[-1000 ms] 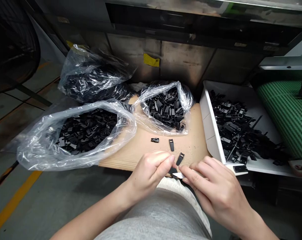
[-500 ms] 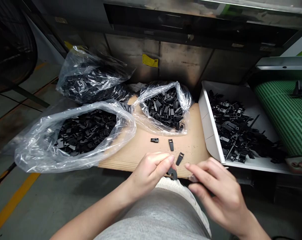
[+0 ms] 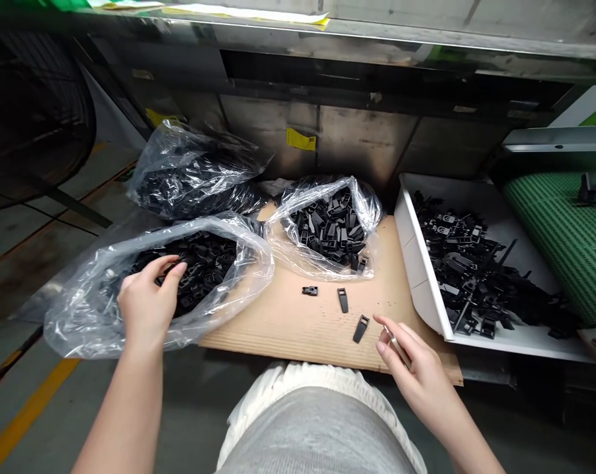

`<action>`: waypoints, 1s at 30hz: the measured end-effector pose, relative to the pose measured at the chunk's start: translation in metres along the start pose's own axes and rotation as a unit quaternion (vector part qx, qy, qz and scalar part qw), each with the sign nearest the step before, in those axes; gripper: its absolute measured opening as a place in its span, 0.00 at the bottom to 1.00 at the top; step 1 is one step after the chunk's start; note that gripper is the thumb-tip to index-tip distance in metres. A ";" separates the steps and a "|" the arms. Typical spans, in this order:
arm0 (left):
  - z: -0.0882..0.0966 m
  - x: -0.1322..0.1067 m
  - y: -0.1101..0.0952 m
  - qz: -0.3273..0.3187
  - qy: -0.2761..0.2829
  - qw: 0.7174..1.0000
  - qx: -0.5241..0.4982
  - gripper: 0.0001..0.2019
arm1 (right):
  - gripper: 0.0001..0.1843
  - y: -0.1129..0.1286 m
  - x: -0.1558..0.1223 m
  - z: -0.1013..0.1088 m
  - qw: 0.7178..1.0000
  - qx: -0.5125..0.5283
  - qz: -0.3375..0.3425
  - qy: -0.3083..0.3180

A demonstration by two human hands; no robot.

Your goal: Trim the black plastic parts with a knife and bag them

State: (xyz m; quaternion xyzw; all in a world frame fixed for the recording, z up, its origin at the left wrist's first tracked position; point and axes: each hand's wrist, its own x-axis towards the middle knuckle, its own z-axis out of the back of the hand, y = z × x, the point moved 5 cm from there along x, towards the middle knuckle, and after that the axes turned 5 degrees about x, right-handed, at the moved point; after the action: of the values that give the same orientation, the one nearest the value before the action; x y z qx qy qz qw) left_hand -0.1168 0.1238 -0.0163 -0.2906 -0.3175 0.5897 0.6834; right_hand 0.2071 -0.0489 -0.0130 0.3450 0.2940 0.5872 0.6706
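My left hand (image 3: 150,296) hovers over the opening of the left clear plastic bag (image 3: 85,316), its thumb and forefinger curved and slightly apart. I see no part between them against the dark contents, small black plastic parts (image 3: 199,276). In my right hand (image 3: 416,368), at the right front of the cardboard, is a slim metal tool (image 3: 397,347), pinched between thumb and fingers; its tip is hard to make out. Close to that hand lies a black plastic clip (image 3: 361,329). Another black clip (image 3: 343,300) and a small black piece (image 3: 310,291) lie farther back.
A second open bag (image 3: 322,266) of black clips stands on the cardboard (image 3: 278,322). Behind the left bag sits a fuller bag (image 3: 194,178). On the right are a white tray (image 3: 421,276) of black parts and a green conveyor belt (image 3: 549,210).
My left hand has moved from the middle, where it held a black hooked part, leftward over the left bag. My right hand stays at the right, and its tool now shows more clearly.
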 end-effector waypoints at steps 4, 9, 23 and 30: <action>-0.028 0.003 -0.005 -0.040 -0.106 0.985 0.133 0.12 | 0.18 -0.011 0.006 -0.008 0.999 0.032 0.013 0.008; -0.159 -0.011 -0.043 -0.122 0.108 0.982 0.098 0.07 | 0.17 -0.012 0.003 -0.018 0.987 0.158 -0.042 -0.002; -0.135 -0.065 -0.141 -0.067 0.254 0.943 -0.205 0.13 | 0.14 0.019 -0.014 0.002 0.987 0.008 0.093 -0.130; -0.118 -0.070 -0.156 -0.172 0.187 0.948 -0.190 0.08 | 0.14 0.037 -0.016 0.005 0.972 -0.024 0.188 -0.140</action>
State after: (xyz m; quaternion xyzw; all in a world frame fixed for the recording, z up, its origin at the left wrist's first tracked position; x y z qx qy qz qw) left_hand 0.0644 0.0303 0.0231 -0.4611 -0.3351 0.3268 0.7539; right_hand 0.1874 -0.0632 0.0195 0.4566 0.1125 0.6557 0.5907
